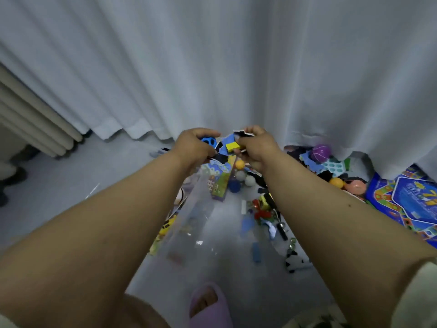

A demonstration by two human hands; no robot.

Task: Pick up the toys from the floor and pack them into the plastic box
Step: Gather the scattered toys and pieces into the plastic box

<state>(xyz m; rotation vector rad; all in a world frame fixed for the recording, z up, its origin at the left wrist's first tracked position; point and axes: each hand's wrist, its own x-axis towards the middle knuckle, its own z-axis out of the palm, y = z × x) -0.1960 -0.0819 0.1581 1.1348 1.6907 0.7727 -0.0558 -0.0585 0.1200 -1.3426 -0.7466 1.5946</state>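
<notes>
Clear glossy plastic box (189, 218), see-through walls. Pleated white cloth curtain (212, 67), matt. Purple ball (319, 152) shiny plastic. Printed game mat (406, 202) glossy, looks laminated. Lilac slipper (208, 306) soft matt foam or rubber. Floor (59, 185) smooth, pale.

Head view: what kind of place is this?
Likely a room at home: floor-length white curtains, toys such as a purple ball scattered on the floor, a clear plastic box, a slippered foot.

Game board (411, 204) cut off by right edge; clear box (196, 209) contents blurred.
</notes>
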